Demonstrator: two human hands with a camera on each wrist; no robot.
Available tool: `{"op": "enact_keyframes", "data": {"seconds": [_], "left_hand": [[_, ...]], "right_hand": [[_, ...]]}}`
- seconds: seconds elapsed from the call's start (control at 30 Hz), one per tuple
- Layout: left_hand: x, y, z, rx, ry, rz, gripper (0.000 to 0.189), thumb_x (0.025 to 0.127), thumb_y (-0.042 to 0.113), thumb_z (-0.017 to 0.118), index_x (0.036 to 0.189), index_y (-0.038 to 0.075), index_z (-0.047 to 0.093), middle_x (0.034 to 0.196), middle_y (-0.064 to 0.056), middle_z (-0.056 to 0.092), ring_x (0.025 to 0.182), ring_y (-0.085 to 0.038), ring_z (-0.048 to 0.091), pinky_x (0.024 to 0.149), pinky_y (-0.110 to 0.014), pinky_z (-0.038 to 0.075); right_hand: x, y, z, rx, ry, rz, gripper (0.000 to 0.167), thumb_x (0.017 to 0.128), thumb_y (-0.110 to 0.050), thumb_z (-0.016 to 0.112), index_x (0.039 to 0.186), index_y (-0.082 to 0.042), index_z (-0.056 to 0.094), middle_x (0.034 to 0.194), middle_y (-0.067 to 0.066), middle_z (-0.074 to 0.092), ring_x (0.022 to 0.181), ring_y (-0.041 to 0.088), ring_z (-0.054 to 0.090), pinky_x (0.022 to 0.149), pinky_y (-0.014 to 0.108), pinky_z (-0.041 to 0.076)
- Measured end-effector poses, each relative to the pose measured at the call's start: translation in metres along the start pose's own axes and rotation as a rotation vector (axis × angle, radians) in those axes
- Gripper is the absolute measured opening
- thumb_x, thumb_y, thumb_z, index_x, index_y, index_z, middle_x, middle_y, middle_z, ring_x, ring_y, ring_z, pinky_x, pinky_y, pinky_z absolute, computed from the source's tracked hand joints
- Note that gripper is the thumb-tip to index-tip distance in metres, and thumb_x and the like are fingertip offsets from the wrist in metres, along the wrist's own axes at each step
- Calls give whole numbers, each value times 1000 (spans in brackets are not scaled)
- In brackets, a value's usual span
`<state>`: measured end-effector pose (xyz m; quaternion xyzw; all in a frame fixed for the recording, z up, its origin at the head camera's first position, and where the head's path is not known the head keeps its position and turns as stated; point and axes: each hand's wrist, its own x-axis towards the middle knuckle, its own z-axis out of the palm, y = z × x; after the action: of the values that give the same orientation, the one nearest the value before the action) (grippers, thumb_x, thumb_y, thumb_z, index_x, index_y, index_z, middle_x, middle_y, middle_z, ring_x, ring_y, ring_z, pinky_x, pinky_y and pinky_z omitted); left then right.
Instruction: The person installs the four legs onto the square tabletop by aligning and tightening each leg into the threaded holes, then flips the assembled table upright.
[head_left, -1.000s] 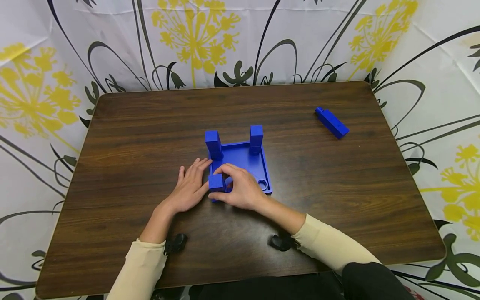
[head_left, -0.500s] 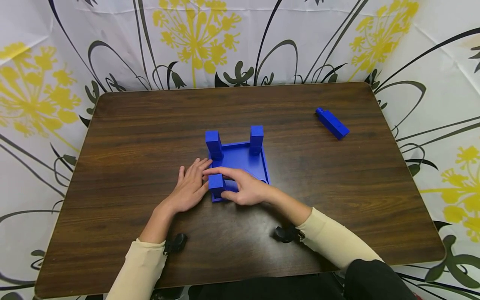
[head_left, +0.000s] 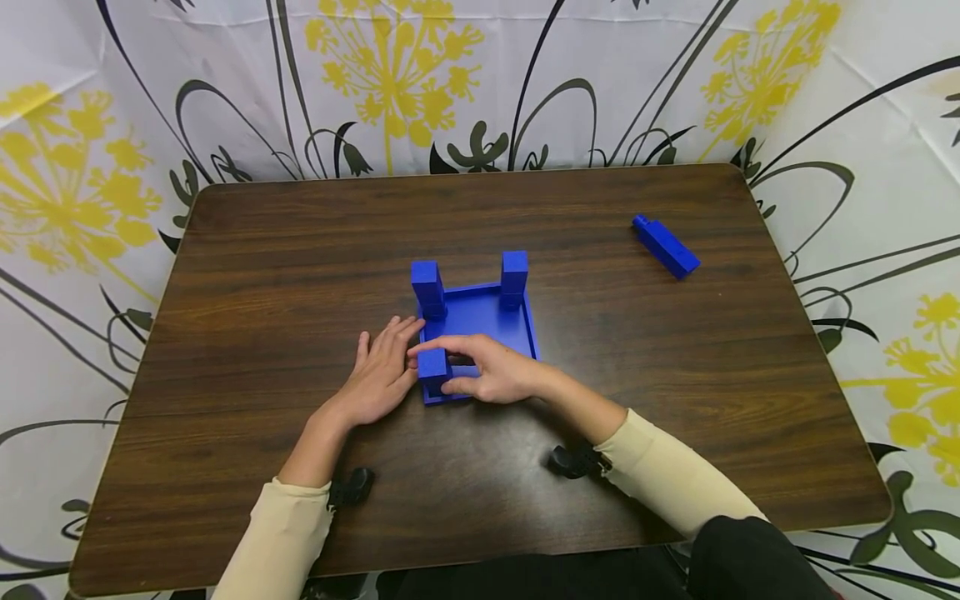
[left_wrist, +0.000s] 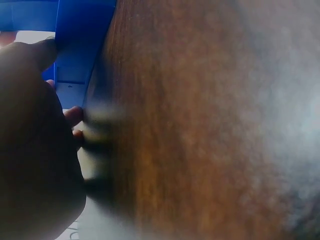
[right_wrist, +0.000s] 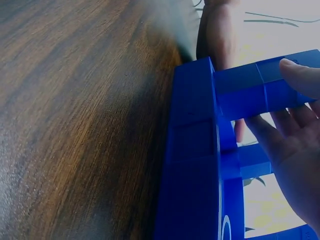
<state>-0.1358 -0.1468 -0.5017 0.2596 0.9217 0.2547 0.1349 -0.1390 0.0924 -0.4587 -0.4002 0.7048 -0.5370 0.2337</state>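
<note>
Left grip (head_left: 380, 375) rests straight-fingered; right grip (head_left: 498, 372) curls into a pinch

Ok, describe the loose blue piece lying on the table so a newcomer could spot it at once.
On the brown table, find the blue tray near the middle. From there look right and toward the far edge: a long blue block lies slantwise, a narrow peg at its far end. Unlike the three blue posts standing on the tray, it lies on its side, well apart.
</note>
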Motion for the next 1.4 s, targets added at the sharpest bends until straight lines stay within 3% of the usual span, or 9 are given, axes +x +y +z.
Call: {"op": "enact_keyframes", "data": {"seconds": [0.5,0.73,1.07,1.4], "left_hand": [[-1,-3,3,-1,22,40,59,106,33,35,158,21,11,160,-15,14,148,-38,3,106,-71,-6],[-1,2,-2,25,-13,13,59,106,31,37,158,20,12,161,-12,12,148,-36,2,108,-69,-4],[-2,2,-3,29,-24,5,57,107,29,35,158,21,12,161,-12,11,149,-35,1,108,-69,-3],[-2,0,-1,10,14,24,56,107,37,35,157,22,16,160,-14,15,148,-37,5,107,-70,-3]], "right_hand": [[-3,3,0,-50,29,-6,56,94,-7,66,145,-2,44,141,18,52,130,12,48,107,43,38],[-5,5,2,-40,55,-16,55,94,-8,66,145,-1,44,141,20,52,131,13,47,107,36,37],[-3,4,6,-99,106,-6,55,93,-10,69,143,-3,48,137,12,57,122,6,52,105,30,39],[-1,2,0,-79,58,17,55,92,-9,69,142,0,48,136,12,58,126,11,52,104,33,41]]}}
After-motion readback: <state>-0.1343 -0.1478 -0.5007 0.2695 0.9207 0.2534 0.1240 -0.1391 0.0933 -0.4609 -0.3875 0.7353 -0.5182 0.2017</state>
